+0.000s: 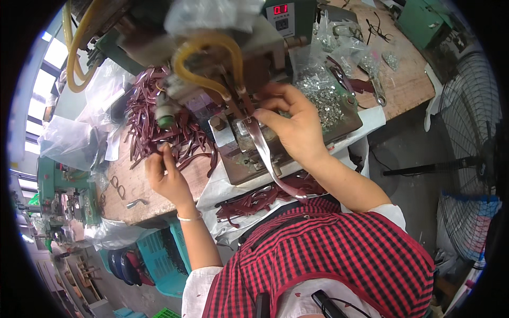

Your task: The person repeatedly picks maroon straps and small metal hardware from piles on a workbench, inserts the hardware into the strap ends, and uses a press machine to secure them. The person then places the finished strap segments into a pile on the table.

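Note:
My right hand (297, 124) pinches a glossy dark red eyeglass temple (262, 148) near its upper end. That end sits under the two tips of a bench machine (241, 100) fed by yellow tubes, and the curved end hangs toward my apron. My left hand (167, 177) is at the near edge of a heap of similar dark red temples (175, 132); its fingertips are pressed together, and what lies between them is too small to make out. Small shiny metal parts (323, 100) lie piled just right of my right hand.
More temples (270, 199) lie on a cloth at my lap. A box with a red digital display (281, 18) stands behind the machine. Clear plastic bags (79, 138) are at the left. A large fan (472, 138) stands right, and a turquoise crate (161, 259) is below the table.

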A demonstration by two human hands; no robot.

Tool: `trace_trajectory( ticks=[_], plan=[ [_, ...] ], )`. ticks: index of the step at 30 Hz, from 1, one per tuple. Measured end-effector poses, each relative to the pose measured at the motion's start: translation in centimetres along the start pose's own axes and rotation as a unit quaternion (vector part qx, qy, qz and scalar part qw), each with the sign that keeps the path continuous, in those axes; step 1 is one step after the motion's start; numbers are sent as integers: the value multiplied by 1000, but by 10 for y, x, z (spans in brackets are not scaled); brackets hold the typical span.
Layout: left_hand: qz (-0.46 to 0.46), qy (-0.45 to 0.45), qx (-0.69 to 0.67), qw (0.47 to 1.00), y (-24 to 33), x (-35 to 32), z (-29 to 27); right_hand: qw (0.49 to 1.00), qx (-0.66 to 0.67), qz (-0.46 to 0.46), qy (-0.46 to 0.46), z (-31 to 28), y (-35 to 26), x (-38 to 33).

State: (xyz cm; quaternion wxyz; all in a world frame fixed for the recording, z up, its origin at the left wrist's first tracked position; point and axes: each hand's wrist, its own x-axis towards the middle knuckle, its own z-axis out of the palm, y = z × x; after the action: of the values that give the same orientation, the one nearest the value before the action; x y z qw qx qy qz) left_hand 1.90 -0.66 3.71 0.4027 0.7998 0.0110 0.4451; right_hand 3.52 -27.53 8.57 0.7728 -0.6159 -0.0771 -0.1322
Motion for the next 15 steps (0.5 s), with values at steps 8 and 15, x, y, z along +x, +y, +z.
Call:
trace_trajectory(
  ticks=[8,15],
  plan=[
    [312,-133,-29,940,122,-6,-11,997,-7,-10,-83,2,-37,-27],
    [435,-167,-55,883,121,-20,41,765,-625,-146,56,-107,32,7]
  ],
)
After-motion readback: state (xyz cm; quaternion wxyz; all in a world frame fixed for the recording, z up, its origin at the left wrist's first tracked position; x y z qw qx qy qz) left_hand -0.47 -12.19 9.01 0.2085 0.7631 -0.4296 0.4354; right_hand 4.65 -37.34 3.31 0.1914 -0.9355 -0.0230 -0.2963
